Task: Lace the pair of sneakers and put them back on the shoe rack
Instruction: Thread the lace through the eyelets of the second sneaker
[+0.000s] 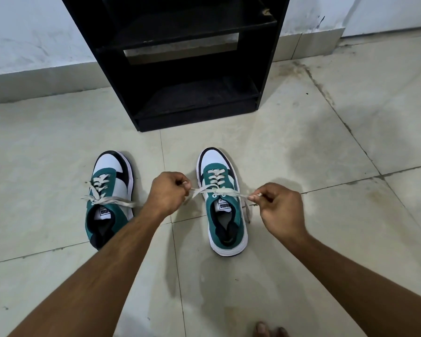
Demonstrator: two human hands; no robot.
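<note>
Fingertips (185,184) of the left hand (167,192) are pinched tight on one end of the lace (219,191) of the right-hand sneaker (223,203), and the fingers of the right hand (281,207) are pinched likewise on the other end, so that the lace runs taut and nearly level across the shoe's throat between the two fists. Both hands are curled closed, one on each side of this shoe. A loose tail of lace hangs from below the right hand down beside the shoe's outer edge; whether it touches the floor cannot be told with certainty. The lower eyelets show crossed lacing up to the stretched span. This sneaker, green, white and dark-trimmed, stands upright on the tiled floor (301,251) with its toe pointing towards the shoe rack (180,69). The left-hand sneaker (110,198) stands parallel to it, well apart, already laced, its lace ends lying loose across the tongue and over both sides; the left forearm crosses over its heel. The black rack stands beyond both toes against the white wall (34,32), its visible shelves bare. Neither shoe is on the rack. Bare toes (269,330) show at the bottom edge of the view.
</note>
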